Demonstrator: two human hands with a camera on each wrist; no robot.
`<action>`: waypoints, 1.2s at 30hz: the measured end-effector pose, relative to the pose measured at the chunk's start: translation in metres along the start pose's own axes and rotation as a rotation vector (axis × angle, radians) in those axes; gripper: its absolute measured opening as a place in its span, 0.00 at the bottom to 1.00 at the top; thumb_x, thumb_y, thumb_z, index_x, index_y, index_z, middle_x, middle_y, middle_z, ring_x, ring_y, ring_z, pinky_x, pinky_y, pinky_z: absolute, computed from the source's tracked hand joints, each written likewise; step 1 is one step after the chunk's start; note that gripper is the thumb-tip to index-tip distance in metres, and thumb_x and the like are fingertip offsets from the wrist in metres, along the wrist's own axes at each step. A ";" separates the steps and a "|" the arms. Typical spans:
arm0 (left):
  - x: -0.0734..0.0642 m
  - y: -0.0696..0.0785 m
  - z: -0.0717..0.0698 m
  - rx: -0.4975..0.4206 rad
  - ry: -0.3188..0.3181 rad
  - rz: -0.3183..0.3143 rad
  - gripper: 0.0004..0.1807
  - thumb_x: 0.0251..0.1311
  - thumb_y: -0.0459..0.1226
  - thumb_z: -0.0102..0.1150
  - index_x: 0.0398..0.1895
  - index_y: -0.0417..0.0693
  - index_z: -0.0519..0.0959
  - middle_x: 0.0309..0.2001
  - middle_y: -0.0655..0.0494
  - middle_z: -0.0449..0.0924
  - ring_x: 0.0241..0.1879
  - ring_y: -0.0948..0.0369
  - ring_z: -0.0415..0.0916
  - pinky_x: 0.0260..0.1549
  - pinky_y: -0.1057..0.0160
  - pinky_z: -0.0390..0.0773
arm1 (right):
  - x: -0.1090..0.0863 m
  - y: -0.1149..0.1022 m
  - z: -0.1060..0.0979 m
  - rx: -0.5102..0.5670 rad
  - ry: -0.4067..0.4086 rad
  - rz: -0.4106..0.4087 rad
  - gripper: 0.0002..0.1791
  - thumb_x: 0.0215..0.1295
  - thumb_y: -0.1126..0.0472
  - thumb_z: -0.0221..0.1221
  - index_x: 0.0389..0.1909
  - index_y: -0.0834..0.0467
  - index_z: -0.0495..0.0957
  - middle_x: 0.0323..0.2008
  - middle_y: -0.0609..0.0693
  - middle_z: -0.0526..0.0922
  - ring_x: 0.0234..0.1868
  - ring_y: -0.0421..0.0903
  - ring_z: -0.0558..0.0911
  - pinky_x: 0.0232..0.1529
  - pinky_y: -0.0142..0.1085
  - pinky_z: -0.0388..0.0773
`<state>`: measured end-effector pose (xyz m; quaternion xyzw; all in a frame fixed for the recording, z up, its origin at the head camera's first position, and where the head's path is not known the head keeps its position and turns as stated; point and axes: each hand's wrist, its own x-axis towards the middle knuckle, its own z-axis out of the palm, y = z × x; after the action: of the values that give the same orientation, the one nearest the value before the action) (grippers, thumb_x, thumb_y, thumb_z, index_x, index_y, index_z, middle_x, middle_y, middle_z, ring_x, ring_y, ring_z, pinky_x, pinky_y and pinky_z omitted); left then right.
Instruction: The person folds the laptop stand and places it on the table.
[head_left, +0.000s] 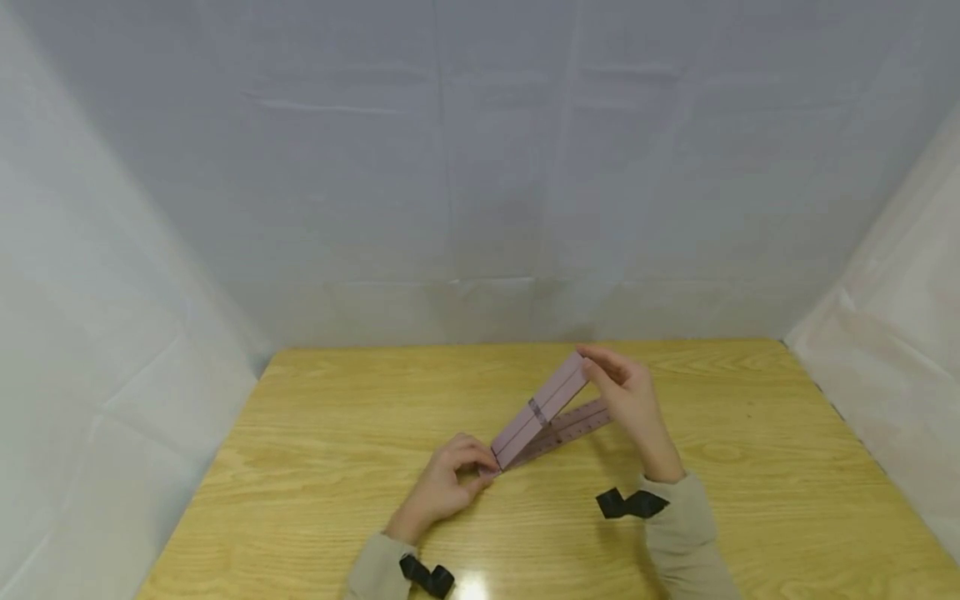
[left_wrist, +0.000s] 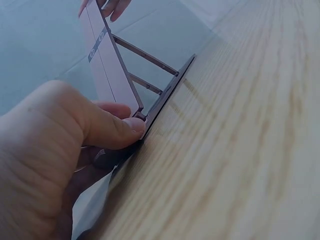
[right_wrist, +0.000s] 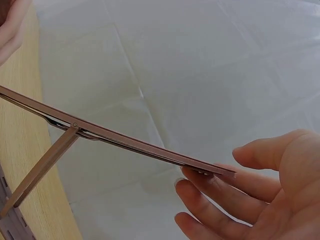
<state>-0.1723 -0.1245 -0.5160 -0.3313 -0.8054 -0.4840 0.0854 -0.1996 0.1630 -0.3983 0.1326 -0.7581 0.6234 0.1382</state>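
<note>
A mauve folding laptop stand (head_left: 516,436) is partly raised over the wooden table. Its tilted top panel has a dark patterned band, and slender struts (left_wrist: 145,54) join it to the slotted base (head_left: 579,423). Down at the low hinged end, my left hand (head_left: 450,477) pinches the stand between thumb and fingers. My right hand (head_left: 626,392) holds the panel's raised end by its edges. In the right wrist view, fingers (right_wrist: 220,200) reach under and behind that end, with the thumb over it; thumb contact is hard to see.
The wooden table (head_left: 322,417) has pale sheeting (head_left: 480,208) behind it and on both sides. Black straps (head_left: 632,503) sit on the beige sleeves near each wrist.
</note>
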 end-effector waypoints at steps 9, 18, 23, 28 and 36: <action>0.001 0.002 -0.003 0.043 0.011 0.026 0.13 0.48 0.22 0.70 0.34 0.46 0.86 0.42 0.54 0.83 0.47 0.56 0.78 0.52 0.56 0.79 | -0.001 -0.003 -0.001 -0.038 0.012 0.024 0.15 0.73 0.65 0.56 0.55 0.66 0.80 0.55 0.62 0.81 0.53 0.49 0.80 0.48 0.23 0.77; 0.002 -0.003 -0.003 0.070 0.040 0.054 0.12 0.50 0.20 0.67 0.32 0.44 0.86 0.43 0.50 0.82 0.48 0.54 0.79 0.53 0.56 0.80 | -0.002 -0.004 -0.002 -0.080 0.027 0.016 0.14 0.73 0.63 0.57 0.54 0.64 0.81 0.54 0.60 0.82 0.46 0.38 0.80 0.43 0.25 0.78; 0.002 -0.006 -0.002 0.082 0.064 0.093 0.13 0.49 0.18 0.66 0.31 0.43 0.86 0.43 0.50 0.83 0.47 0.52 0.80 0.52 0.54 0.80 | -0.002 -0.008 -0.002 -0.082 0.033 0.043 0.14 0.73 0.64 0.56 0.53 0.65 0.81 0.53 0.61 0.83 0.44 0.35 0.79 0.42 0.24 0.77; 0.003 -0.006 -0.003 0.091 0.075 0.120 0.13 0.49 0.16 0.64 0.30 0.41 0.85 0.42 0.49 0.84 0.48 0.50 0.80 0.52 0.53 0.80 | -0.007 -0.030 0.000 -0.084 0.026 0.048 0.13 0.72 0.69 0.54 0.51 0.70 0.81 0.50 0.67 0.82 0.41 0.36 0.80 0.40 0.28 0.79; 0.003 -0.007 -0.003 0.106 0.077 0.117 0.13 0.50 0.16 0.63 0.30 0.41 0.85 0.43 0.49 0.84 0.51 0.48 0.80 0.55 0.52 0.79 | -0.010 -0.043 0.001 -0.104 0.022 0.019 0.11 0.72 0.70 0.54 0.48 0.71 0.82 0.46 0.65 0.84 0.40 0.40 0.81 0.37 0.25 0.77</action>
<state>-0.1792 -0.1279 -0.5186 -0.3539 -0.8053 -0.4473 0.1619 -0.1739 0.1539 -0.3628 0.1112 -0.7890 0.5860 0.1476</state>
